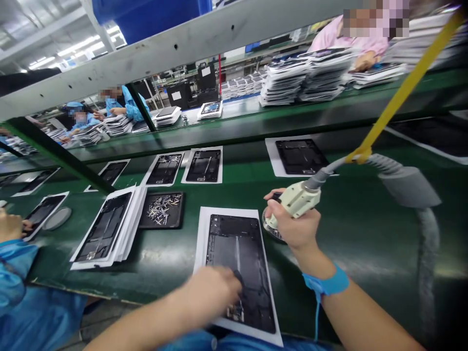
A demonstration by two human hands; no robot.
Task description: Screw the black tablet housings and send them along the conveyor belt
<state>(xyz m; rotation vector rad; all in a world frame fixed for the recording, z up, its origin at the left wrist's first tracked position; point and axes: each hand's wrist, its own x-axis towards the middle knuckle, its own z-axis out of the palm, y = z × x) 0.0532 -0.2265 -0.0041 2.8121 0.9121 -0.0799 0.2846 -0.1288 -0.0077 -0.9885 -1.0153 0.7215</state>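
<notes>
A black tablet back housing (252, 248) with a pale strip down its middle lies on a white sheet (203, 234) at the bench's front edge. My left hand (214, 290) is over its lower left part, blurred, with fingers curled; a small dark thing shows at the fingertips, and I cannot make out what it is. To the right of the sheet, my right hand (298, 226) is wrapped round a pale handheld tool (302, 197) with a grey hose (409, 185). Under this hand is a round metal dish or ring (272, 226), partly covered by the fingers.
Left of the sheet are a black tray (177, 219) of small metal parts and a stack of housings (106, 229). More housings (203, 165) lie behind. A yellow strap (405, 87) holds the hose. A green post (62, 156) slants down. A co-worker's hand (10, 226) is at far left.
</notes>
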